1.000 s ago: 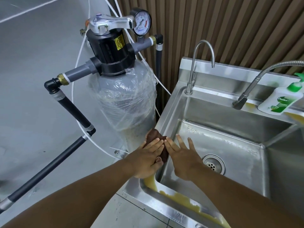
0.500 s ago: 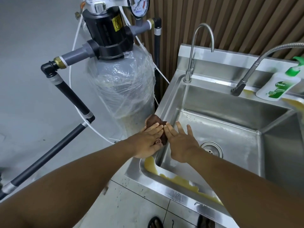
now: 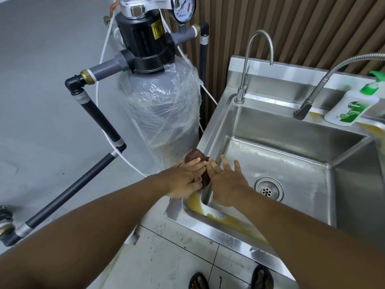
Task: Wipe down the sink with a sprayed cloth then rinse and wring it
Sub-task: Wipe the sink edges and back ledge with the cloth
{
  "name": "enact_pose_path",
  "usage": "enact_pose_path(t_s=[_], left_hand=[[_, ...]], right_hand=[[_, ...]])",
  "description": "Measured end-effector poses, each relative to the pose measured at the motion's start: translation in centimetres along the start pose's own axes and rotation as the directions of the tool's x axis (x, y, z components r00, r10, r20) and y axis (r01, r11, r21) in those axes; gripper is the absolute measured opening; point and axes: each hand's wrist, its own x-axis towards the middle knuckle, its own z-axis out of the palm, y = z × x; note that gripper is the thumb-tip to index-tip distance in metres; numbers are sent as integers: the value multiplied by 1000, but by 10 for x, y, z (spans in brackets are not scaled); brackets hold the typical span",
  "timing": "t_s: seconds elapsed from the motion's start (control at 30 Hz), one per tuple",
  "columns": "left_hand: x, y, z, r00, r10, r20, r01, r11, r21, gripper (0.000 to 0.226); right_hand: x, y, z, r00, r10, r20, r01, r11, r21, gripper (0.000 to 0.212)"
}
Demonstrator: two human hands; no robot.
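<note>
A dark brown cloth (image 3: 195,156) lies bunched on the left rim of the stainless steel sink (image 3: 291,170). My left hand (image 3: 185,178) presses on it with straight fingers, thumb against the cloth. My right hand (image 3: 226,180) is beside it just inside the basin, fingers straight and spread, its fingertips touching the cloth's edge. Most of the cloth is hidden under my hands. The drain (image 3: 268,189) sits in the basin floor to the right of my right hand.
A wrapped water filter tank (image 3: 162,113) with pipes stands left of the sink. A gooseneck tap (image 3: 248,65) and a flexible spray hose (image 3: 316,90) rise at the back, with a soap bottle (image 3: 352,108) beside them. Yellowish residue (image 3: 231,221) streaks the front rim.
My hands and the cloth have stayed in place on the left rim. The view has tipped downward, bringing the floor and my sandalled feet into sight.
</note>
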Motion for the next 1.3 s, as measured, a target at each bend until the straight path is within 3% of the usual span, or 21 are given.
enact_pose_path(t_s=[0.33,0.5,0.6,0.8,1.1,1.3], left_hand=[[-7,5,24,997,27,-76,-26,1000,10,64],[-20,4,31,996,29,-85,-28,1000,11,62],[-13,6,28,997,14,-81,-13,1000,18,62],[18,20,11,993,-35,-112,40,998,41,63],[71,30,-16,987,-55,-150,84,978,192,63],[88,43,-23,998,56,-40,-25,836,548,61]], right_hand=[[-21,-9,-1,1000,5,16,-7,993,119,86],[-39,-11,12,1000,-19,-3,19,943,332,82],[-51,-3,33,997,41,-61,-11,904,426,79],[-76,6,76,945,242,-218,-133,898,419,103],[-77,6,99,894,293,-338,-111,877,468,98],[-76,4,105,851,310,-424,-107,893,438,95]])
